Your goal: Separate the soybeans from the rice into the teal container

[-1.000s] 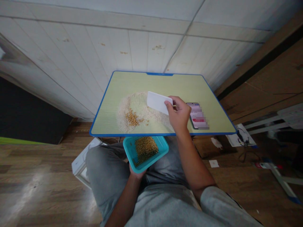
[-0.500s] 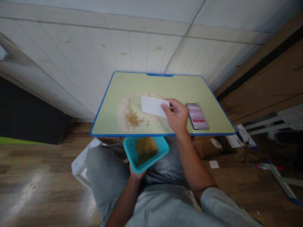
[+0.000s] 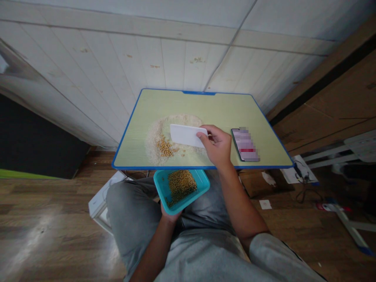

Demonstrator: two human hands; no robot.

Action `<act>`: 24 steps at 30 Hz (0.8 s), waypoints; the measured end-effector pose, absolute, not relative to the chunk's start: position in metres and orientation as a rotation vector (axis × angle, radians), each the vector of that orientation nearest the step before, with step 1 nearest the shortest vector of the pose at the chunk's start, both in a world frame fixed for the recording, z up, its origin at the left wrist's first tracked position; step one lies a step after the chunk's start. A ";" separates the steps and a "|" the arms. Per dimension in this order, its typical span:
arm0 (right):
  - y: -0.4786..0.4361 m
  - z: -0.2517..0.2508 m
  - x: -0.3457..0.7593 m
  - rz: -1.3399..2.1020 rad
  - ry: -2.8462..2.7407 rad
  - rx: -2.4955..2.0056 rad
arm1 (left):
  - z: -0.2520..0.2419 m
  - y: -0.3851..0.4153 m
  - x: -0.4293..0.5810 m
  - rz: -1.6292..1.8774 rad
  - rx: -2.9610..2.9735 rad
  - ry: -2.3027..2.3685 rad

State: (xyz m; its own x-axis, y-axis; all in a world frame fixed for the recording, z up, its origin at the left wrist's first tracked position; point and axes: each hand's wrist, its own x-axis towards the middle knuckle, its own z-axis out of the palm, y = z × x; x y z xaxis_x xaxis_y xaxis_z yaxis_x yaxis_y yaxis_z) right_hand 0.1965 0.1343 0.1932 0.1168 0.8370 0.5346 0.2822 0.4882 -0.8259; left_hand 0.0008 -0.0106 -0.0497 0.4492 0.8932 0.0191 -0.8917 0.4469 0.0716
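Right hand point(image 3: 216, 147) clamped on a white card point(image 3: 185, 135), edge on the rice pile point(image 3: 152, 137). Left hand point(image 3: 168, 216) gripping a teal tray point(image 3: 160, 192) of beans point(image 3: 180, 185), nearer than the pile. Seemingly mostly done: small bean cluster point(image 3: 164, 147) left in the pile.

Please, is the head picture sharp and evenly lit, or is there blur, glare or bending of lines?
Head view: the wall seams curve, a wide-lens distortion; the phone screen is pixelated into blocks; pale glare lies on the floor at lower left; the light is dim and soft; the right hand, card and tray look sharp, with no motion smear.
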 end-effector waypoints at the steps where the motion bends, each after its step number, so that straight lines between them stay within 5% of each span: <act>1: 0.134 0.193 0.196 0.549 -1.451 -1.039 | -0.050 -0.011 0.001 1.107 0.075 0.014; 24: 0.125 0.201 0.188 0.633 -1.571 -0.972 | -0.075 -0.014 -0.006 1.107 -0.006 0.047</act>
State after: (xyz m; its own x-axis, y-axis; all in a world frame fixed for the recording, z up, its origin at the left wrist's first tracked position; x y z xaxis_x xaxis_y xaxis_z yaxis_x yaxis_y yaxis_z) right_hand 0.1881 0.1250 0.2007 -0.0324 0.8506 0.5248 0.2489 0.5154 -0.8200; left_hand -0.0056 -0.0139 -0.0746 0.4463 0.8940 -0.0412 -0.8942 0.4473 0.0191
